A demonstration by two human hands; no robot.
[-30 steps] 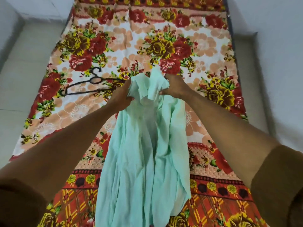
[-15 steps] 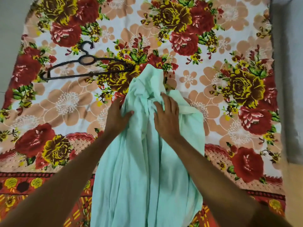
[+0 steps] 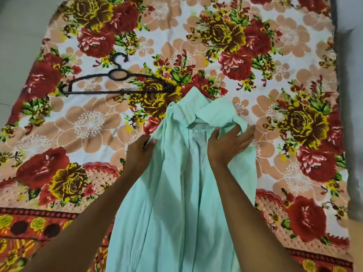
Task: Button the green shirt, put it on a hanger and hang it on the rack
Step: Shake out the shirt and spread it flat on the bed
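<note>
Lying lengthwise, green shirt (image 3: 176, 203) points its collar toward the hanger (image 3: 117, 83).

Shirt (image 3: 176, 193) and hanger (image 3: 117, 83) on the bed (image 3: 284, 107).

The shirt lies lengthwise on the middle of the bed, collar at the far end, its body running toward the near edge. The hanger lies flat on the bed to the far left of the collar, hook pointing away, its right tip just beside the collar. The left hand (image 3: 138, 154) sits at the shirt's left edge below the collar; the right hand (image 3: 225, 146) rests on the shirt just right of the collar opening. Floor (image 3: 19, 36) lies left of the bed.
</note>
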